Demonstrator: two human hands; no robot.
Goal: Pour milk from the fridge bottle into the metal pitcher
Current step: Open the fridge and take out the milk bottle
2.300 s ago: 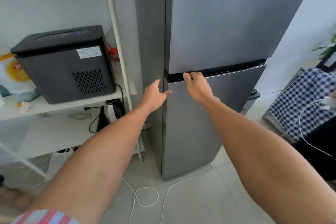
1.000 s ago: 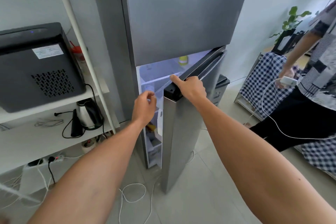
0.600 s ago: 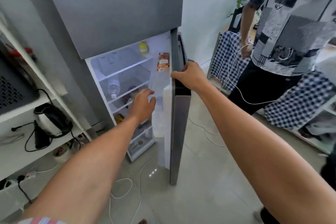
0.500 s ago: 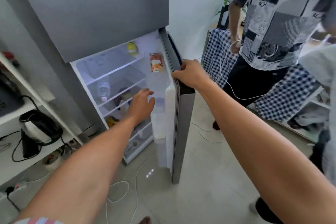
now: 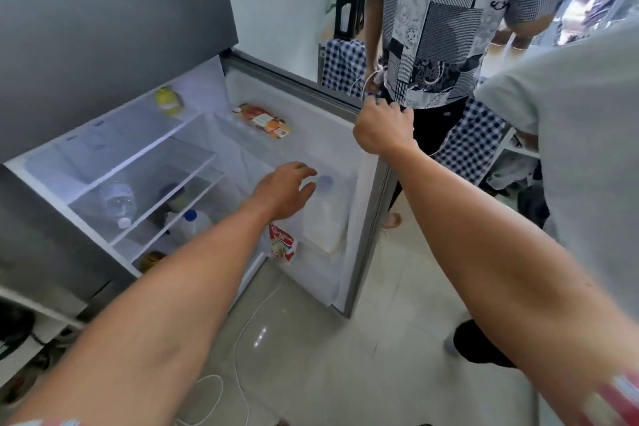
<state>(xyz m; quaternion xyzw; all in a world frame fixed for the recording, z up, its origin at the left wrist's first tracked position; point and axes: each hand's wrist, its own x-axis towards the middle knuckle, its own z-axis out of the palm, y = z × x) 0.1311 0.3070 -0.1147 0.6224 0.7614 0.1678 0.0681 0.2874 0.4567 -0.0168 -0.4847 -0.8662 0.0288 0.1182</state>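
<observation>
The lower fridge door (image 5: pixel 301 104) stands wide open. My right hand (image 5: pixel 383 126) grips its top outer corner. A large white milk bottle (image 5: pixel 325 218) with a pale blue cap stands in the door's shelf. My left hand (image 5: pixel 287 188) hovers open just left of the bottle's cap, fingers spread, a little apart from it. A second white bottle with a blue cap (image 5: pixel 192 221) stands on a lower inside shelf. No metal pitcher is in view.
A person in a patterned shirt (image 5: pixel 439 21) stands right behind the open door. Glass shelves (image 5: pixel 145 162) hold a water bottle, a jar and a yellow-green item. An orange packet and a red pouch (image 5: pixel 283 244) sit in the door. White cable lies on the tiled floor.
The door has swung from shut to wide open under my right hand. My left hand has reached in toward the milk bottle in the door. The view has turned right.
</observation>
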